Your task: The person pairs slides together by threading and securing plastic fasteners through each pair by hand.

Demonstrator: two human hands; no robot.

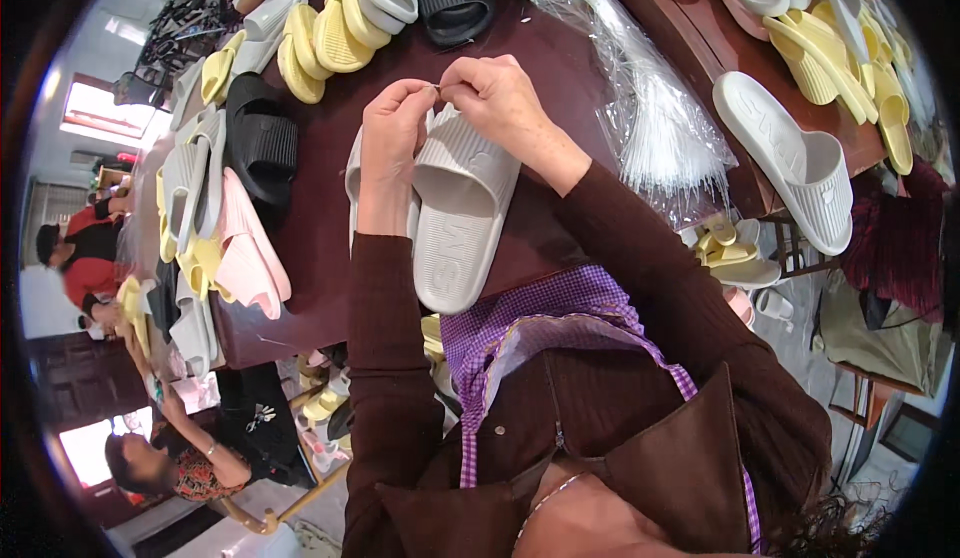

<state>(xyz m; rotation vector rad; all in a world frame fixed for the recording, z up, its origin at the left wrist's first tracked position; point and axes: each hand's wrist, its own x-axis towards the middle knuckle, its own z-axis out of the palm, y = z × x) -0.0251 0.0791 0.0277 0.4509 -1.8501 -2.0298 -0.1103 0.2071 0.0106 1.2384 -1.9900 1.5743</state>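
Observation:
A pair of grey slide sandals (pixel 456 228) lies on the dark red table in front of me, toes away from me. The right sandal shows whole, while my left wrist covers much of its mate. Over the straps my left hand (pixel 396 123) and my right hand (pixel 500 103) meet, thumbs and fingers pinched together. Something thin and small sits between their fingertips, too small to make out. To the right of my right hand lies a bundle of thin, clear plastic strands (pixel 665 123) on crumpled clear wrapping.
Yellow slides (pixel 340 33), a black slide (pixel 455 3) and a pink pair (pixel 250 243) line the table's far and left edges. A single grey slide (pixel 790 163) rests on the right-hand table. Two people work at the left, one in red (pixel 90 258).

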